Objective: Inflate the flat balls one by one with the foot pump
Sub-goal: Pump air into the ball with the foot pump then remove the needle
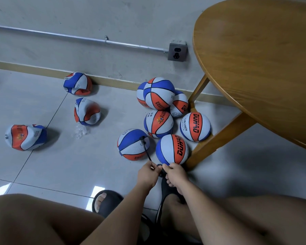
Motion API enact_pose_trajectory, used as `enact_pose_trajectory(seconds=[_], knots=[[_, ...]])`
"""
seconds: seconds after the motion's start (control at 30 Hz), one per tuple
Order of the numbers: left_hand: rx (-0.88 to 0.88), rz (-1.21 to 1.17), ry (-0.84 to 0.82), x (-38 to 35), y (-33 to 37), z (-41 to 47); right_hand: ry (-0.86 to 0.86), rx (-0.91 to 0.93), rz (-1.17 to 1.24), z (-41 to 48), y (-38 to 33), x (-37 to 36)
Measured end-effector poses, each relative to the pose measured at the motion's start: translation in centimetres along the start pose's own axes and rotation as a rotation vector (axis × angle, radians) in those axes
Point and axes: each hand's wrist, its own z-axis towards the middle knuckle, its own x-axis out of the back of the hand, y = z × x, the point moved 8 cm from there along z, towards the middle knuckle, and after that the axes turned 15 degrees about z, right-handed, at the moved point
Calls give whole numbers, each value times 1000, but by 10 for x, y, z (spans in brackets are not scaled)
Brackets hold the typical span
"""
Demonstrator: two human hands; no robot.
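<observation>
Three flat red, white and blue balls lie at the left: one by the skirting (78, 84), one in the middle (87, 111), one at the far left (26, 137). Several round, inflated balls (159, 93) are clustered by the table leg. A thin black hose (146, 149) runs from the nearest left round ball (133, 144) down to my hands. My left hand (147, 174) pinches the hose's lower end. My right hand (175, 174) grips a black part at the top of the foot pump (163, 190), which is mostly hidden by my arms and leg.
A round wooden table (258, 71) and its legs (217, 138) stand at the right, touching the ball cluster. A crumpled clear wrapper (80, 131) lies on the tiled floor. My left foot wears a black slipper (107, 202). A wall socket (177, 52) is behind.
</observation>
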Motion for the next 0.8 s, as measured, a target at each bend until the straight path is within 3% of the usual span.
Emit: enact_pose_trajectory(seconds=[0.1,0.4,0.8], knots=[[-7,-59,17,3,9,-1,5,45,48,-7,-17,0],[-166,-312,66,50,76,4,69,407,138,-20,-101,-9],[-108,-305,-18,19,34,11,5,258,159,-13,-54,-7]])
